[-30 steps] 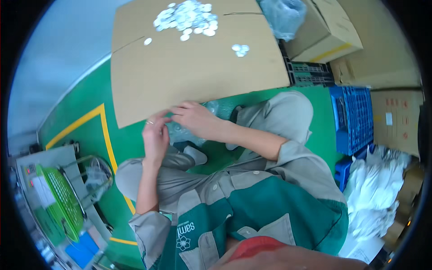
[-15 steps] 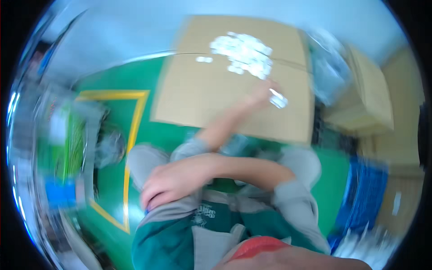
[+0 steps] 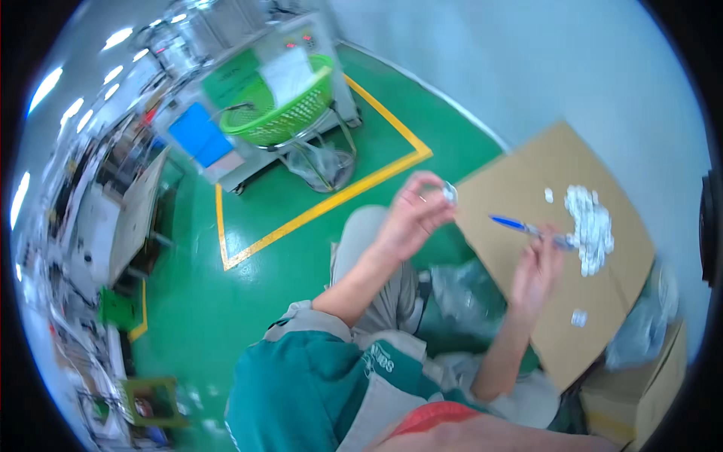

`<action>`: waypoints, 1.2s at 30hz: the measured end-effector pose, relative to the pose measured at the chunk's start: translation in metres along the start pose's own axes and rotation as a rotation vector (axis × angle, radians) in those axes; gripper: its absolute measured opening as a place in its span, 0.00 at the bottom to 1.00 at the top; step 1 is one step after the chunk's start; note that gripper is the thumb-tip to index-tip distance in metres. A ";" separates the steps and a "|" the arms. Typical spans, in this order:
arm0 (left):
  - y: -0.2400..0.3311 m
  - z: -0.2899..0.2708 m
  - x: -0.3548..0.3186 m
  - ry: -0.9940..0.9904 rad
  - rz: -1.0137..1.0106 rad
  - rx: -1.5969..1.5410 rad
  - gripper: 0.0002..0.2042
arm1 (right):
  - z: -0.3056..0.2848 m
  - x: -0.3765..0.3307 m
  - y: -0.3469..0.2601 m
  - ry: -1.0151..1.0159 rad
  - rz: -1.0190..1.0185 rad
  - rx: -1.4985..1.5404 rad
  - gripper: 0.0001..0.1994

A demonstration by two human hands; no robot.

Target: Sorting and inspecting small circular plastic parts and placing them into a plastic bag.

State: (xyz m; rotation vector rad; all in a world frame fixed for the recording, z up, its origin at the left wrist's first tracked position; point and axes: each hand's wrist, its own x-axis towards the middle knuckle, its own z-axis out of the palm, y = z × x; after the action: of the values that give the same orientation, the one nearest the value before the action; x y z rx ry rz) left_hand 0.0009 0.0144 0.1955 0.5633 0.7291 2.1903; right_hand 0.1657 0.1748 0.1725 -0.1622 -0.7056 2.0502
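Observation:
My left hand (image 3: 414, 217) is raised over the near left edge of the cardboard sheet (image 3: 512, 181), its fingers pinching a small round whitish piece (image 3: 449, 193). To its right, above the cardboard, my right hand (image 3: 538, 267) grips a blue pen (image 3: 510, 223) by the middle, one end pointing toward the left hand. The pen and the white piece are apart. Beyond the right hand lies a heap of small white pieces (image 3: 591, 230). One piece (image 3: 549, 196) sits away from the heap, and a small white group (image 3: 579, 318) lies nearer me.
Clear plastic bags (image 3: 463, 290) lie by my legs, with another (image 3: 640, 331) beside a cardboard box (image 3: 629, 392) at right. A green basket (image 3: 282, 113) stands on a metal stand at far left, near a blue panel (image 3: 199, 134). Yellow tape (image 3: 324, 207) marks the green floor.
My view has swung left. The left hand has left the heap and come up with a small white piece. My right hand has moved from across my lap to above the cardboard, holding the pen.

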 end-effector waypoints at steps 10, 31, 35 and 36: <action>0.023 -0.019 -0.022 -0.133 -0.306 -0.762 0.11 | 0.058 -0.014 0.073 -0.073 0.205 0.198 0.07; -0.030 0.026 -0.041 0.022 -0.120 0.476 0.13 | -0.035 -0.034 0.105 -0.109 0.574 0.533 0.15; -0.030 0.025 -0.047 0.015 -0.146 0.462 0.12 | -0.037 -0.038 0.101 -0.068 0.551 0.431 0.16; -0.030 0.025 -0.048 0.006 -0.141 0.473 0.12 | -0.039 -0.039 0.101 -0.078 0.558 0.399 0.16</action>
State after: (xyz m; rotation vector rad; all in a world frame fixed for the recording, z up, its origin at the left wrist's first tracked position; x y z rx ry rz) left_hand 0.0610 0.0023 0.1866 0.7140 1.2645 1.8922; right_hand 0.1274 0.1191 0.0802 -0.0499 -0.2962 2.6993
